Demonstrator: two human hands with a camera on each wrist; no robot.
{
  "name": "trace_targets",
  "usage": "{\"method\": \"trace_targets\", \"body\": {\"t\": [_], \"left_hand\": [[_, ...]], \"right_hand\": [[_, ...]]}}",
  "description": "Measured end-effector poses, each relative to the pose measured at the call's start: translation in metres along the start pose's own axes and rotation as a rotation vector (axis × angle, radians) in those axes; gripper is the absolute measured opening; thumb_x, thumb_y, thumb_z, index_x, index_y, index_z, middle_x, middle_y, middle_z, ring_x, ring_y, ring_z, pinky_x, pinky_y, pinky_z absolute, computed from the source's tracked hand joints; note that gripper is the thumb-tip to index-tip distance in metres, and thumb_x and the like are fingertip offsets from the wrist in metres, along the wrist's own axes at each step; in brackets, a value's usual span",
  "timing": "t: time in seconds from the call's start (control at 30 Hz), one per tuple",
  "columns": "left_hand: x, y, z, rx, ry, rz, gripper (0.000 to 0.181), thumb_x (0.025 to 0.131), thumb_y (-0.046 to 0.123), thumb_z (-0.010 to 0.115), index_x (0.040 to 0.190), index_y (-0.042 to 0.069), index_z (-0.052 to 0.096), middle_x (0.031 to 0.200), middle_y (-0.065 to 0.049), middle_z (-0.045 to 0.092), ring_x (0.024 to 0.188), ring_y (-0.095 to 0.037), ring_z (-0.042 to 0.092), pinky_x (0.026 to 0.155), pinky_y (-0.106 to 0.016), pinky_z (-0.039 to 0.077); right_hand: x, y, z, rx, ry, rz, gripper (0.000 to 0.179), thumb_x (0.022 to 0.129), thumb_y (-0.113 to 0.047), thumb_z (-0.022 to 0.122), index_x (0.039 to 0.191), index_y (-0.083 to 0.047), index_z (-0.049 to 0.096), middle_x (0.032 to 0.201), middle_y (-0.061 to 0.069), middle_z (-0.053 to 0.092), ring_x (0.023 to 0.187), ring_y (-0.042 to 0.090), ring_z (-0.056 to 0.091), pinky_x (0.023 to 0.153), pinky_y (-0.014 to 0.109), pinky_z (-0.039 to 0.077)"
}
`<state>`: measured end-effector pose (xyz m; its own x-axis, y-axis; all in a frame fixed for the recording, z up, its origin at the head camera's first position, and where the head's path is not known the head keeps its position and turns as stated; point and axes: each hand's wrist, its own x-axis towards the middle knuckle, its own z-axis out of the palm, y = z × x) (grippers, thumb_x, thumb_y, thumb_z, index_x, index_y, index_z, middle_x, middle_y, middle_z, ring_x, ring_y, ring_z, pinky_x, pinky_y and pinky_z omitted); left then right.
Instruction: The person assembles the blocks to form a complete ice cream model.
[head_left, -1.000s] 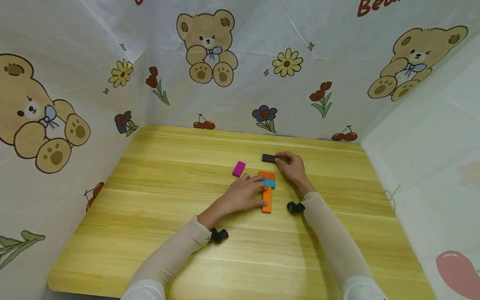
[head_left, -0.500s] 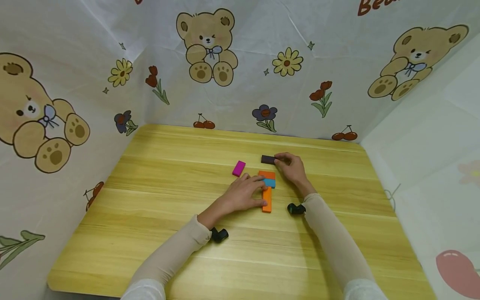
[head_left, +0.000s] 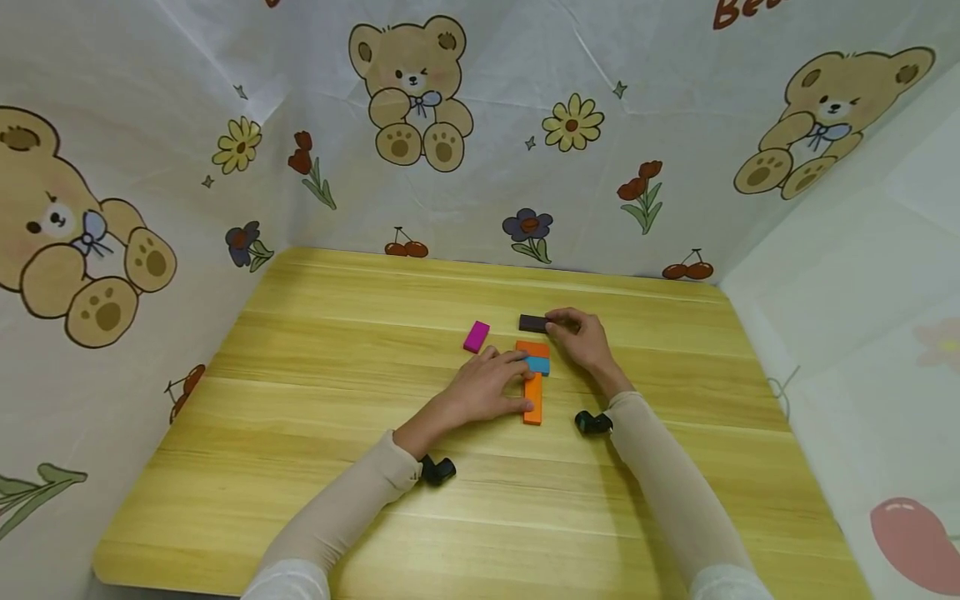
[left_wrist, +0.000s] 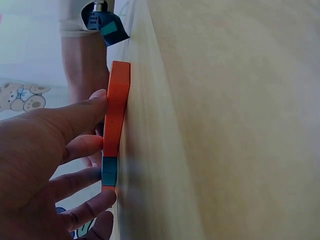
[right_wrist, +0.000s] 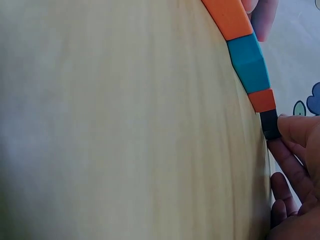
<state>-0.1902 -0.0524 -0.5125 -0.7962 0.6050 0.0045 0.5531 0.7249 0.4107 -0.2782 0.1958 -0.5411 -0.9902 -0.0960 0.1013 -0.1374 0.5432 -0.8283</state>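
Observation:
A long orange block (head_left: 532,400) lies flat on the wooden table, its far end against a blue block (head_left: 537,365) laid crosswise. Beyond the blue one sits another orange block (head_left: 534,348), also crosswise. My left hand (head_left: 480,392) rests along this row from the left; in the left wrist view its thumb and fingertips touch the blocks' sides and tops. Farther back, my right hand (head_left: 585,342) pinches the right end of a dark block (head_left: 532,322) between thumb and fingers. In the head view a strip of table shows between the dark block and the far orange one.
A magenta block (head_left: 476,337) lies slightly turned, left of the row. The wooden table (head_left: 360,333) is bounded by white cloth walls (head_left: 480,192) printed with bears and flowers. A black wrist camera (head_left: 592,422) sits at the right sleeve, another black camera (head_left: 438,472) at the left.
My right hand has drawn the dark block a little nearer and slightly left, closer to the far orange block. The left hand and the row have stayed in place.

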Motion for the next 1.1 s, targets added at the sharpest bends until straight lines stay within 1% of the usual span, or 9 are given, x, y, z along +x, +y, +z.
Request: {"method": "trace_targets", "body": {"t": [0.27, 0.43, 0.63, 0.77, 0.9, 1.1], "left_hand": [[0.000, 0.000, 0.000, 0.002, -0.001, -0.006, 0.050, 0.096, 0.060, 0.074, 0.135, 0.029, 0.070, 0.170, 0.002, 0.047, 0.118, -0.020, 0.050, 0.096, -0.034, 0.048], [0.000, 0.000, 0.001, -0.001, 0.005, -0.005, 0.049, 0.096, 0.060, 0.075, 0.134, 0.029, 0.070, 0.170, 0.002, 0.048, 0.117, -0.020, 0.050, 0.094, -0.033, 0.047], [0.000, 0.000, 0.001, -0.013, 0.003, -0.010, 0.049, 0.096, 0.060, 0.075, 0.134, 0.030, 0.071, 0.171, 0.002, 0.047, 0.119, -0.020, 0.050, 0.096, -0.035, 0.048], [0.000, -0.001, 0.002, -0.003, 0.006, -0.008, 0.048, 0.096, 0.060, 0.075, 0.133, 0.029, 0.071, 0.170, 0.002, 0.048, 0.116, -0.019, 0.050, 0.093, -0.033, 0.047], [0.001, -0.001, 0.003, 0.013, 0.011, -0.001, 0.048, 0.096, 0.061, 0.074, 0.132, 0.030, 0.070, 0.169, 0.001, 0.049, 0.112, -0.019, 0.050, 0.088, -0.031, 0.046], [0.001, -0.001, 0.003, 0.015, 0.009, -0.001, 0.047, 0.096, 0.061, 0.074, 0.132, 0.030, 0.070, 0.169, 0.001, 0.049, 0.112, -0.018, 0.049, 0.088, -0.030, 0.045]], "right_hand": [[-0.004, -0.001, 0.000, -0.004, -0.019, -0.016, 0.030, 0.107, -0.025, 0.068, 0.130, -0.008, 0.075, 0.134, 0.020, 0.074, 0.130, 0.038, 0.064, 0.117, 0.057, 0.045], [-0.004, 0.000, -0.001, 0.005, -0.021, -0.017, 0.028, 0.107, -0.024, 0.070, 0.128, -0.008, 0.076, 0.132, 0.019, 0.075, 0.129, 0.038, 0.065, 0.116, 0.056, 0.046], [-0.007, 0.000, 0.000, 0.008, -0.030, -0.025, 0.028, 0.107, -0.023, 0.069, 0.128, -0.007, 0.076, 0.130, 0.020, 0.075, 0.125, 0.038, 0.065, 0.113, 0.054, 0.047], [-0.008, 0.000, 0.000, 0.025, -0.043, -0.024, 0.026, 0.107, -0.022, 0.070, 0.126, -0.007, 0.076, 0.130, 0.019, 0.075, 0.124, 0.037, 0.064, 0.112, 0.052, 0.047], [-0.010, -0.001, -0.001, 0.025, -0.060, -0.022, 0.027, 0.107, -0.023, 0.070, 0.128, -0.008, 0.075, 0.131, 0.018, 0.075, 0.125, 0.036, 0.065, 0.113, 0.053, 0.046], [-0.013, -0.003, -0.002, 0.038, -0.074, -0.026, 0.028, 0.106, -0.024, 0.071, 0.127, -0.008, 0.076, 0.130, 0.018, 0.076, 0.125, 0.037, 0.065, 0.114, 0.054, 0.046]]}}
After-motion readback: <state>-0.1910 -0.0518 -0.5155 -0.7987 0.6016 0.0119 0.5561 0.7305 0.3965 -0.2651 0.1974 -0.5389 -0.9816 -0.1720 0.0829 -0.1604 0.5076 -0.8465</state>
